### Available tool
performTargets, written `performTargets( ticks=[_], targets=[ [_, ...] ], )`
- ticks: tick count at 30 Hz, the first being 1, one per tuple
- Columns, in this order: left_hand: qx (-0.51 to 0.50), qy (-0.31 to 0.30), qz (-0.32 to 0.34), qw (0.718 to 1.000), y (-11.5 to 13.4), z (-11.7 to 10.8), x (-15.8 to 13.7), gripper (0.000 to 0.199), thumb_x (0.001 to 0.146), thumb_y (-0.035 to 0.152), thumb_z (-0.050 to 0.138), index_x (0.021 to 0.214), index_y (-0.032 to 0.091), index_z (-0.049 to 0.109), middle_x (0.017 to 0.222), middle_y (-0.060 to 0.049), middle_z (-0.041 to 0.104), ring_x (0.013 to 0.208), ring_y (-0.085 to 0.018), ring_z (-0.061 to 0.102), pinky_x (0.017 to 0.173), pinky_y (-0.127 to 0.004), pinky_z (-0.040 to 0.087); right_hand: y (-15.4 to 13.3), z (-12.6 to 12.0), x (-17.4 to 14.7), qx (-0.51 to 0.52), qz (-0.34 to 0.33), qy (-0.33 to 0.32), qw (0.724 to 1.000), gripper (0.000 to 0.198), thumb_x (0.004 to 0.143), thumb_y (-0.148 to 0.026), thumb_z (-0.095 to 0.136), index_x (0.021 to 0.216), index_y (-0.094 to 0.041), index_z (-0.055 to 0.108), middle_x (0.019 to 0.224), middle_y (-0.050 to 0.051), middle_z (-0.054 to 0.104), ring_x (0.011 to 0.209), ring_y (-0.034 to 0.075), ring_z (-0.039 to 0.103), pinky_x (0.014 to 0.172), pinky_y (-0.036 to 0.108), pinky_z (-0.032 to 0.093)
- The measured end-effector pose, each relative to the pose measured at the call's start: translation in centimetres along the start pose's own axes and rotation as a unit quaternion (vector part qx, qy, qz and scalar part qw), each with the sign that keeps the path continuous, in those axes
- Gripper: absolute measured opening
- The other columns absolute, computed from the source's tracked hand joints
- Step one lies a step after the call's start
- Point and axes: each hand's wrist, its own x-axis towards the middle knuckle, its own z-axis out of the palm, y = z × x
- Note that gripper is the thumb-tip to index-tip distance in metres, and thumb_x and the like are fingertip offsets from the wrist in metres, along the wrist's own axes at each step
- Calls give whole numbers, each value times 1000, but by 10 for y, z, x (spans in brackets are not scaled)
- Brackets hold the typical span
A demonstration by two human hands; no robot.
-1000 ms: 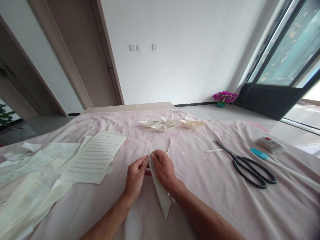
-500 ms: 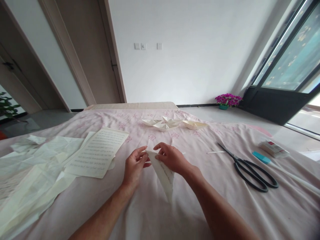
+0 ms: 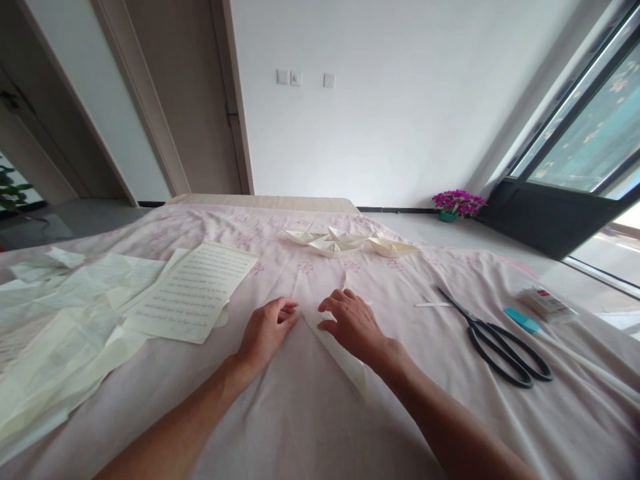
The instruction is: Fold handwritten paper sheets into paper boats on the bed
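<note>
A folded triangle of thin cream paper [image 3: 345, 357] lies slanted on the cloth between my hands, its narrow tip pointing away from me. My left hand [image 3: 267, 331] is just left of that tip, fingers curled with a small gap to the thumb, and I see no paper between them. Over the paper's upper right side hovers my right hand [image 3: 351, 325], its fingers bent and apart, hiding part of the sheet. Beyond both hands sit several folded paper boats [image 3: 334, 245], with another paper boat [image 3: 393, 247] at their right.
Printed sheets [image 3: 195, 293] and crumpled thin paper [image 3: 75, 333] cover the left side. To the right lie black-handled scissors [image 3: 500, 340], a paper strip [image 3: 433, 305], a blue-ended white tool [image 3: 523, 320] and a small packet [image 3: 547, 303]. A wrinkled pink cloth [image 3: 300, 427] covers the table.
The folded paper, held up between both hands earlier, now lies lower and flatter on the cloth. My right fingers have loosened and spread; the left hand has shifted slightly away from the paper's tip.
</note>
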Motion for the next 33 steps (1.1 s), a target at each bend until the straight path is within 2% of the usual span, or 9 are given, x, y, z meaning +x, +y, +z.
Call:
performTargets(
  ticks=[3, 7, 13, 17, 22, 28, 33],
  targets=[
    [39, -2, 14, 999, 2, 2, 3, 24, 77, 27, 61, 100, 22, 66, 96, -3, 71, 74, -15, 66, 72, -26, 50, -2, 8, -2, 44, 51, -17, 998, 17, 77, -28, 68, 93, -23, 67, 92, 3, 63, 86, 17, 57, 70, 26, 36],
    [65, -8, 6, 998, 3, 4, 6, 26, 76, 25, 63, 102, 25, 65, 96, -1, 71, 72, -14, 66, 69, -25, 49, -6, 12, -1, 84, 78, -20, 993, 15, 76, -28, 68, 90, -24, 66, 90, 1, 62, 84, 15, 57, 71, 25, 36],
    [61, -1, 9, 998, 0, 7, 3, 18, 76, 22, 63, 94, 25, 65, 90, 1, 72, 76, -15, 67, 71, -25, 49, -14, 14, -3, 96, 64, 20, 993, 8, 77, -22, 64, 86, -22, 64, 88, 2, 61, 88, 16, 56, 74, 25, 36],
    [45, 1, 11, 999, -1, 7, 1, 16, 77, 22, 61, 93, 24, 65, 88, 0, 72, 77, -16, 67, 71, -25, 50, -19, 15, -3, 110, 66, 7, 992, 4, 78, -20, 61, 82, -21, 61, 83, 1, 62, 78, 14, 57, 67, 24, 35],
    [19, 2, 10, 1000, -1, 5, 1, 18, 77, 19, 61, 94, 23, 62, 89, 0, 72, 78, -15, 68, 73, -25, 50, -21, 17, -1, 147, 98, -1, 984, 16, 77, -20, 60, 92, -23, 59, 78, -3, 66, 71, 13, 57, 60, 23, 32],
    [38, 13, 16, 999, -1, 4, -1, 11, 77, 20, 61, 89, 22, 62, 88, -1, 71, 78, -16, 67, 71, -26, 50, -18, 22, 1, 203, 87, 5, 975, 30, 75, -16, 56, 102, -27, 62, 87, -3, 69, 69, 12, 59, 64, 22, 38],
    [65, 11, 31, 997, 0, 2, -2, 13, 79, 22, 60, 90, 21, 66, 86, -3, 71, 78, -17, 67, 73, -26, 49, -17, 27, 1, 254, 98, 21, 962, 32, 74, -15, 54, 102, -27, 65, 90, -3, 69, 64, 11, 57, 64, 22, 41]
  ],
)
